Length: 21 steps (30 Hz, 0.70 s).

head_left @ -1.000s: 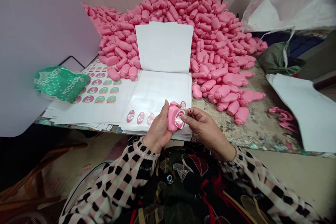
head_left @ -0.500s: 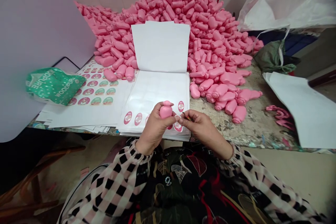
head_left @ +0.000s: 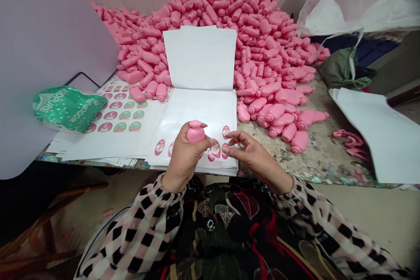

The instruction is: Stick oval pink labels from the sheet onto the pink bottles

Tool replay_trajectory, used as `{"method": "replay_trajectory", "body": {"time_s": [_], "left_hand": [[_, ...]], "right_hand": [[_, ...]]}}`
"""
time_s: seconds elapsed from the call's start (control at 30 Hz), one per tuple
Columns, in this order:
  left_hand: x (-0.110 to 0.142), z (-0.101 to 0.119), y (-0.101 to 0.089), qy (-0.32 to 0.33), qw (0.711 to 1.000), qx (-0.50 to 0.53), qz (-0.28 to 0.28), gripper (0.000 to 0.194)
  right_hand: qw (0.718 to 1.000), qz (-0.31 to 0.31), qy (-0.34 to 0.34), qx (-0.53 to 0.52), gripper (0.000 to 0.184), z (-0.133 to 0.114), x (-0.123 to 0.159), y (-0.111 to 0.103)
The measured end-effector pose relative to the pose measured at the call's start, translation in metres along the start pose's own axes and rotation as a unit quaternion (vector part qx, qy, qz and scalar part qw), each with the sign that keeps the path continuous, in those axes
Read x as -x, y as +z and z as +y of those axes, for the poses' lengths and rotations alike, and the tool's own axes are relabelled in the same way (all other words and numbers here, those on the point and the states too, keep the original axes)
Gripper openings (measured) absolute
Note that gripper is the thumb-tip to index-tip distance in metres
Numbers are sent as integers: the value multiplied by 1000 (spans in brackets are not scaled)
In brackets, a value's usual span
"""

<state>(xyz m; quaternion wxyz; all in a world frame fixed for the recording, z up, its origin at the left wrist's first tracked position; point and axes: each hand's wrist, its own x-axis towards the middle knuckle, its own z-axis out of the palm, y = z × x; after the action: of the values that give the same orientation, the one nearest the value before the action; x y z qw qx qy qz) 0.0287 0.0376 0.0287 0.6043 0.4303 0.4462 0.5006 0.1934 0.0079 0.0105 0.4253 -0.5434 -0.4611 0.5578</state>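
My left hand (head_left: 183, 157) is closed around a small pink plastic bottle (head_left: 196, 133), its neck pointing up and away. Just off that thumb's tip is an oval pink-and-white sticker (head_left: 215, 149); whether it clings to the thumb or lies on the sheet I cannot tell. My right hand (head_left: 251, 153) has a thin dark tool (head_left: 239, 143) tucked in its fingers, mostly hidden. Its thumb and forefinger reach over the right edge of the sticker sheet (head_left: 197, 107), beside another oval sticker (head_left: 225, 131).
A big heap of pink bottles (head_left: 216, 8) covers the back of the worktable (head_left: 262, 153). Sheets of round stickers (head_left: 98, 144) lie left, under a green plastic packet (head_left: 70, 109). White paper (head_left: 377, 135) and pink scraps (head_left: 352, 144) are at right.
My left hand has moved left with the bottle, away from my right hand. The fingertips, which met over the sheet, are now apart. My right thumb and forefinger have spread a little.
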Motion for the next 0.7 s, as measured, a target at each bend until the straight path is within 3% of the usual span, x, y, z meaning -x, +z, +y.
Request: {"method": "replay_trajectory", "body": {"time_s": [0.27, 0.57, 0.63, 0.7], "left_hand": [[-2, -5, 7, -39, 998, 48, 23, 37], [-11, -8, -4, 54, 993, -64, 80, 31], [-13, -6, -8, 52, 996, -29, 65, 29], [-14, -6, -9, 1, 999, 44, 24, 35]], "right_hand": [[998, 3, -16, -61, 28, 1, -1, 16], [995, 31, 46, -79, 29, 7, -4, 15], [993, 27, 67, -97, 29, 4, -3, 15], [990, 17, 79, -115, 30, 1, -2, 16]]}}
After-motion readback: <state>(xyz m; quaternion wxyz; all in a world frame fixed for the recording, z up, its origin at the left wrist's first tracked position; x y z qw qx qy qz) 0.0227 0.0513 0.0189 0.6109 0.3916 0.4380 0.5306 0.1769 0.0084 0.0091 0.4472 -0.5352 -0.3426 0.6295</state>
